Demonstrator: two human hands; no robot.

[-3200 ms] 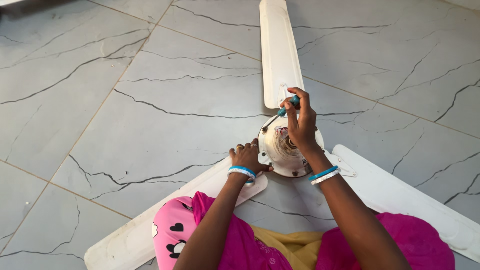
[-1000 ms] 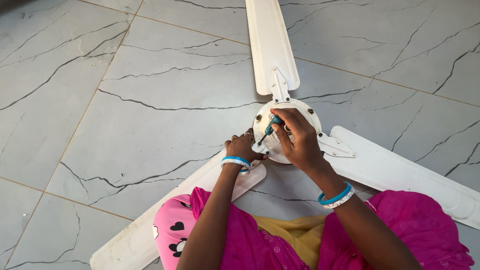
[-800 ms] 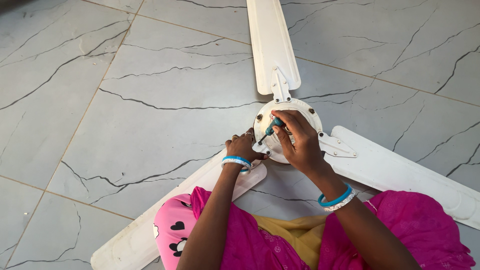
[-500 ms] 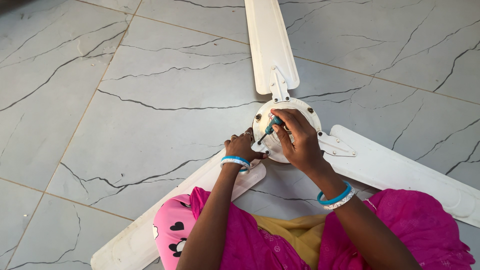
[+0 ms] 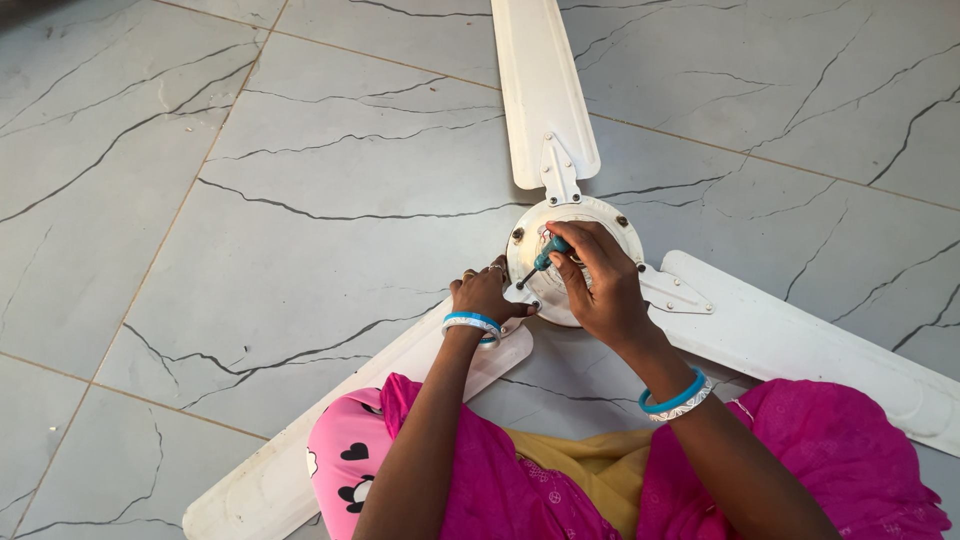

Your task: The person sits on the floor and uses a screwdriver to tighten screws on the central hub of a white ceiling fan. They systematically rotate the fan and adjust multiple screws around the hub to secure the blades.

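Ceiling fan is lying flat on the grey marble-pattern tile floor, centre-right of frame. One round white motor hub, three white blades counted: one blade running up to the top edge, one blade running out to the lower right, one blade running down to the lower left, partly under the person's knee. Two metal blade brackets are showing clearly, one at the top blade root and one bracket at the right blade root; third root is hidden by the hands. Two dark screw heads are visible on the hub rim, upper left and upper right.

Right hand is sitting over the hub, fingers closed around one small screwdriver with a teal handle, tip angling down-left toward the hub's left edge. Left hand is resting just left of the hub at the lower-left blade root, fingers curled and pressing down on it; cannot tell whether it is pinching anything.

Bangles: blue and white/silver on each wrist, left wrist set, right wrist set. Rings are showing on the left fingers.

Person is wearing pink clothing at the bottom of frame, with a yellow fabric patch between the arms and a lighter pink piece with black hearts at bottom left.
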